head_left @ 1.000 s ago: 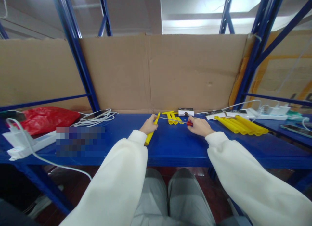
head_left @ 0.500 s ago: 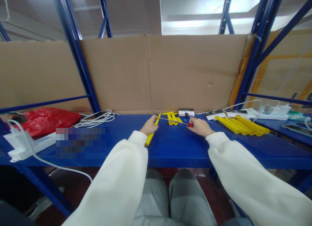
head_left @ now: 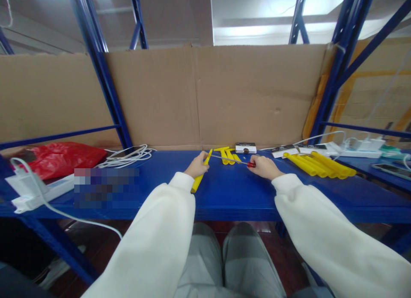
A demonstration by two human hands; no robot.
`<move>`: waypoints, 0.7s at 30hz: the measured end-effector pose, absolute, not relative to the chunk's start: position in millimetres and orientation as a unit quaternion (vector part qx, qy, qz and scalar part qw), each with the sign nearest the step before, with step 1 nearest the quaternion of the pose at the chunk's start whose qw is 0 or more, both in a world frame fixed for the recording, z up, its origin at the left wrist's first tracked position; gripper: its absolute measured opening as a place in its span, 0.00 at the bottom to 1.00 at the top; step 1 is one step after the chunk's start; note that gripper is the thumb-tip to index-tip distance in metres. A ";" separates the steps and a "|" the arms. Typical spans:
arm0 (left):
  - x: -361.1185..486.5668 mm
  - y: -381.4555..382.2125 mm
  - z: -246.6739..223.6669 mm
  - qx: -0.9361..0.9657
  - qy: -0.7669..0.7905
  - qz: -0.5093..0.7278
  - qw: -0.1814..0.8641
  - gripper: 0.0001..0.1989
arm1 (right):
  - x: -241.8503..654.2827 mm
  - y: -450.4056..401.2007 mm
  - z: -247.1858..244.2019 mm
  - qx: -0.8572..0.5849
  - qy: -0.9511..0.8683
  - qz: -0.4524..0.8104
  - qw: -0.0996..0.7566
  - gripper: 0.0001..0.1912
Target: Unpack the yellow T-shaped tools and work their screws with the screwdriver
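Observation:
My left hand [head_left: 196, 165] is closed around a long yellow plastic handle [head_left: 198, 183], tilted with its narrow end up and away from me. In my right hand [head_left: 263, 167] is a screwdriver [head_left: 229, 159], its red grip mostly covered by my fingers. The thin metal shaft points left, and its tip meets the upper part of the yellow handle by my left fingers. Whether the tip sits in a screw is too small to make out. Behind the shaft lie several short yellow pieces [head_left: 225, 156] beside a small black-and-white box [head_left: 245, 148].
To the right, several yellow tubes [head_left: 316, 165] lie side by side before more small boxes [head_left: 282, 150]. A red plastic bag [head_left: 66, 159], coiled white cable [head_left: 130, 156] and power strip [head_left: 61, 189] are at left. A cardboard panel [head_left: 154, 96] stands behind the blue table [head_left: 237, 191].
Both hands keep nearly the same place and hold. The screwdriver still meets the yellow handle. At the far left edge, a dark shape by the red bag has shifted.

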State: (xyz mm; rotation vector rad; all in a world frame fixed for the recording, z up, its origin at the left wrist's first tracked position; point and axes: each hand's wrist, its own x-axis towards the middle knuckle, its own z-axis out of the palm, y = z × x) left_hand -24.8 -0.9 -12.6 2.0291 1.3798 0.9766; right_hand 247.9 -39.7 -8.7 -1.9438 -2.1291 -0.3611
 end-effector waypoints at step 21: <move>-24.6 -0.5 -13.1 0.733 0.520 0.369 0.239 0.21 | 258.9 -35.5 -9.2 -0.648 -0.747 -0.065 0.133 0.07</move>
